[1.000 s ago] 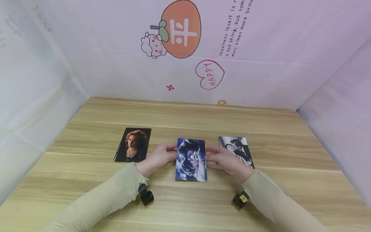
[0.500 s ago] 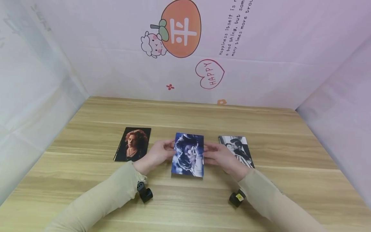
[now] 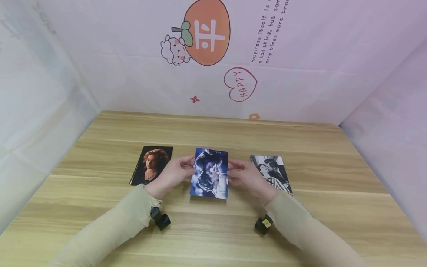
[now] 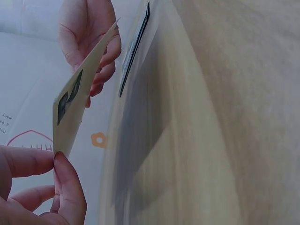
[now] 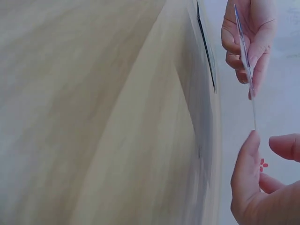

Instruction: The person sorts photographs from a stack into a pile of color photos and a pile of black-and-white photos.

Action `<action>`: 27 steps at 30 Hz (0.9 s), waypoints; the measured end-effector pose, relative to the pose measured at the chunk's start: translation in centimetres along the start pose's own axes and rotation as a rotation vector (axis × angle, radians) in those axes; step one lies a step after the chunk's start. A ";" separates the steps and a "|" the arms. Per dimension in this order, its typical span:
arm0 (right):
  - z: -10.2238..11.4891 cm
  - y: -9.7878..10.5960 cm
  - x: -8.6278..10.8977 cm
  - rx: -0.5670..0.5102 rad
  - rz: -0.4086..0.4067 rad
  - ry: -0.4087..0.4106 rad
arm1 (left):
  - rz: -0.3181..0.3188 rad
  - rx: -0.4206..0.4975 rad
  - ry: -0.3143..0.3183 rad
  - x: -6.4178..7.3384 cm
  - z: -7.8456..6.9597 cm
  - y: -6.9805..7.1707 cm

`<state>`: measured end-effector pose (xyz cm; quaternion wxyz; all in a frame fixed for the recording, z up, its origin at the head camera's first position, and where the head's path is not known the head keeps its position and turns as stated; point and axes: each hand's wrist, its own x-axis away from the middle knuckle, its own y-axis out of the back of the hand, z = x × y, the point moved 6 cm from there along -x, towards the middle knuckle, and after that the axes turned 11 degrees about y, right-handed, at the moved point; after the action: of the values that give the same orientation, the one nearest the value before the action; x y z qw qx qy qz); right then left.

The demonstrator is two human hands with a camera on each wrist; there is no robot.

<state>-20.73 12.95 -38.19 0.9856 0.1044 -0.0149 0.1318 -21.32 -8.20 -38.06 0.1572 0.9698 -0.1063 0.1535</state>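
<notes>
In the head view a blue-toned photo card (image 3: 210, 174) is raised above the table between both hands. My left hand (image 3: 173, 174) pinches its left edge between thumb and finger, as the left wrist view shows. The card's pale back (image 4: 75, 105) there carries a small dark picture. On the other side my right hand (image 3: 250, 178) touches the right edge with a fingertip (image 5: 253, 138), its thumb standing apart from the card. A dark portrait card (image 3: 151, 165) lies just beyond the left wrist. Partly covered by the right hand, a black-and-white photo card (image 3: 275, 172) lies at right.
The wood-grain table (image 3: 213, 237) runs back to a white printed cloth wall (image 3: 133, 74), with more cloth at either side. A black wrist camera (image 3: 162, 221) hangs under the left sleeve, and another camera (image 3: 262, 224) under the right.
Both hands have lifted the blue photo card off the table, tilted it and carried it a little left and away from the person. The two other cards have stayed put.
</notes>
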 end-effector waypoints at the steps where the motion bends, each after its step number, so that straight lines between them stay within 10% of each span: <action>1: 0.0 -0.1 -0.2 -0.007 -0.007 -0.002 | -0.008 -0.002 0.006 0.1 0.0 0.2; 27: 1.8 -7.2 -4.3 -0.178 -0.064 -0.029 | -0.051 -0.096 0.026 0.8 1.5 8.0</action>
<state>-22.99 4.64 -38.12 0.9944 0.0189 -0.0377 0.0971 -22.22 -16.20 -36.97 0.2086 0.9615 -0.0866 0.1566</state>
